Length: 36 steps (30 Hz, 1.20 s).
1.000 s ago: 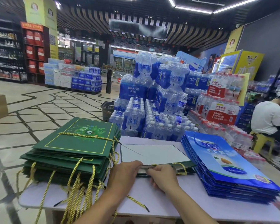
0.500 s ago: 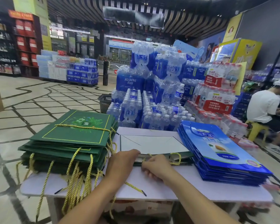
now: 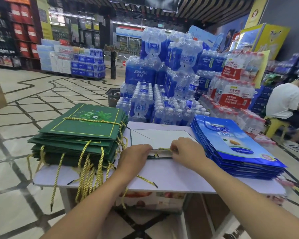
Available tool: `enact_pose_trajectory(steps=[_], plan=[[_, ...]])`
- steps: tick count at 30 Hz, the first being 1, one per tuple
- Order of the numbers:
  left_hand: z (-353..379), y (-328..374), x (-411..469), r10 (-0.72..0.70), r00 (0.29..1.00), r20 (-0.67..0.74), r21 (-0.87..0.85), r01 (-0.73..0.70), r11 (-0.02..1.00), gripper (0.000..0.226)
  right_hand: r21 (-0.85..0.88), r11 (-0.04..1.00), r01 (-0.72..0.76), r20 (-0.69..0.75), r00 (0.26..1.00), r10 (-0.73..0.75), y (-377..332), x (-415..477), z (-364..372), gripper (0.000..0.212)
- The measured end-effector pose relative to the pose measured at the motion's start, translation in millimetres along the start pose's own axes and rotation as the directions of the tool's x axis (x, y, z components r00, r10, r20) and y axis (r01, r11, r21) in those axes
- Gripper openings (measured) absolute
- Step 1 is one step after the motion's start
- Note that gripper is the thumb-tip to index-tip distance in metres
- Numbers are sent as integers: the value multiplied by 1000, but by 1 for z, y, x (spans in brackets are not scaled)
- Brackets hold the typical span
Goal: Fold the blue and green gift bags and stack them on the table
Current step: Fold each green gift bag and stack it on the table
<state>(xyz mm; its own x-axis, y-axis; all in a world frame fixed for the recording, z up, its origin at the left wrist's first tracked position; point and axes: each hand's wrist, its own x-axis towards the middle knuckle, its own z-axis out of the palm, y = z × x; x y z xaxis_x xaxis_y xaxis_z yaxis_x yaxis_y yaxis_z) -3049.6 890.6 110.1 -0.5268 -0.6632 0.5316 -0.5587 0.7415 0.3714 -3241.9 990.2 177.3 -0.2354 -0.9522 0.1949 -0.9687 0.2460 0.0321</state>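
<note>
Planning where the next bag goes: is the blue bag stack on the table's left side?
No, the blue bag stack lies at the right end of the table; the green bag stack is on the left.

floor [image 3: 24,104]: pale tiles, dark inlaid lines, left of the fingers [image 3: 177,145] | bottled-water packs [image 3: 162,75]: stacked high beyond the fingers | shelves [image 3: 0,54]: red boxes [image 3: 22,12], far left beyond | yellow stool [image 3: 274,125]: right of the fingers, person [image 3: 283,100] in white shirt seated | ceiling [image 3: 205,7]: dark slats, strip light [image 3: 71,15]
</note>
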Motion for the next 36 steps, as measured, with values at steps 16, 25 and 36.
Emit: enact_pose_trajectory(steps=[16,25,36], plan=[[-11,11,-3,124,979,163,19,-129,991,20,569,803,-178,253,967,35,3,82,-52,17],[5,0,6,94,854,511,203,-227,952,55,302,946,-122,215,975,57,-15,108,23,51],[11,-4,10,78,844,530,177,-199,964,51,138,962,-234,-11,971,237,0,137,67,54]])
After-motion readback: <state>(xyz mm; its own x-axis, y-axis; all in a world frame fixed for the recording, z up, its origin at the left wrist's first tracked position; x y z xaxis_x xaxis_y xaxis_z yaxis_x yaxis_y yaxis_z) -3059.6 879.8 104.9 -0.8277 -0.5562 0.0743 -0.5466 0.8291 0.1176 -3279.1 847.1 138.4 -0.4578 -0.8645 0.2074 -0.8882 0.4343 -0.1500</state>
